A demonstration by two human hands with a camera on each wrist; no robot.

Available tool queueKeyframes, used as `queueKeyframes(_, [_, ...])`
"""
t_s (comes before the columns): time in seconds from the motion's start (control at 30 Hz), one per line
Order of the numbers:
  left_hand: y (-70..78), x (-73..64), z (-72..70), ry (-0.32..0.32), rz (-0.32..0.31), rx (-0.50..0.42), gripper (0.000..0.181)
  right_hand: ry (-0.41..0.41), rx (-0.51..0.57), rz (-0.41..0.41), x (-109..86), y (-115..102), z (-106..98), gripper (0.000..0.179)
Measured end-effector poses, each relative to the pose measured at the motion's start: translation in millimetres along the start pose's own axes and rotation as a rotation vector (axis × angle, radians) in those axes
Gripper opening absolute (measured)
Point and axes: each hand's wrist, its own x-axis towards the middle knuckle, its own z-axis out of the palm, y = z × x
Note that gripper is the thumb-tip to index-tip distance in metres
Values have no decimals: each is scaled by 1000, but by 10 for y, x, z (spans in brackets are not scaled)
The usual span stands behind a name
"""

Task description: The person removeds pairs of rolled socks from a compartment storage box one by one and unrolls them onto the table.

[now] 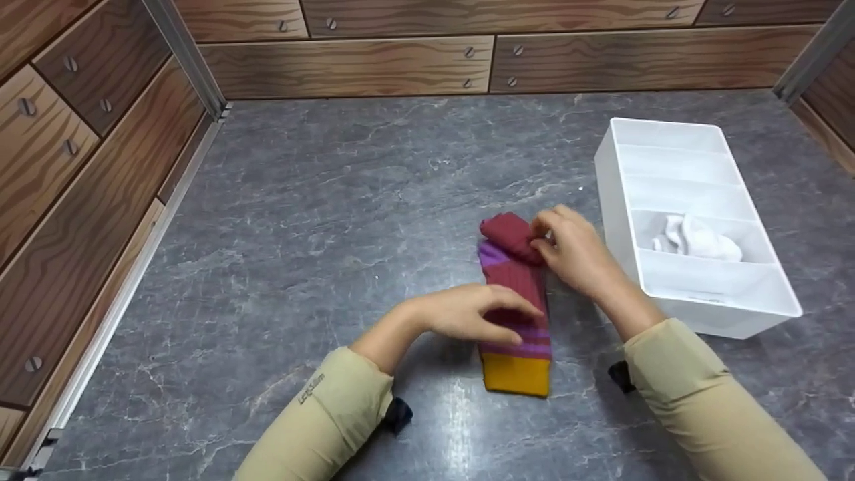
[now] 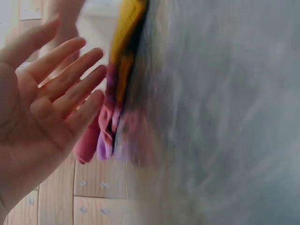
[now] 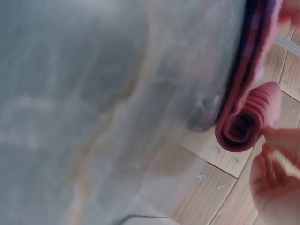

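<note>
Maroon socks (image 1: pixel 518 287) with purple stripes and a yellow cuff lie flat on the grey marbled surface, layered together. The far end is wound into a roll (image 1: pixel 507 234), and its spiral edge shows in the right wrist view. My right hand (image 1: pixel 571 250) pinches the right side of this roll between thumb and fingers. Over the striped part near the cuff hovers my left hand (image 1: pixel 467 314), its fingers extended and apart. In the left wrist view that palm (image 2: pixel 42 112) faces the socks with nothing in it.
A white divided box (image 1: pixel 718 300) stands to the right, close to my right forearm. One of its compartments holds a bundled white cloth item (image 1: pixel 701 240). Wood-patterned walls (image 1: pixel 347 67) border the surface at the back and sides.
</note>
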Motion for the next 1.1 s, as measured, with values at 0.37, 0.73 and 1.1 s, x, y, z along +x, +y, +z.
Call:
queueKeyframes(0.37, [-34,33,-51,-124,-26,55,45,-305,66,-63,-116,-154,-32,19])
queueKeyframes(0.73, [72,-125,19,-269,-50,69,56,-254,115,53,-42,-106,-153,33])
queueKeyframes(1.1, [152,-295,91,-352,-39,17,60,-246,232,193,-47,1,-108,37])
